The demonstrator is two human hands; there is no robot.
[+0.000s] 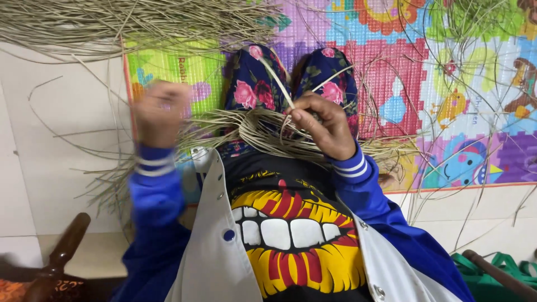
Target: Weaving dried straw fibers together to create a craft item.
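Right hand point(324, 130) pinched closed on pale dried straw strand point(278, 84), over woven bundle of tan straw point(254, 130) on lap, centre. Left hand point(161, 112) raised left, blurred, grip unclear. Colourful foam play mat point(403, 72) far side.

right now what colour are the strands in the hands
Pale straw-beige strands, held by the right hand; head view.

A bundle of pale dry straw strands point(254, 130) lies across my lap, bent and fanning sideways; one single strand point(278, 85) rises slanting from its middle.
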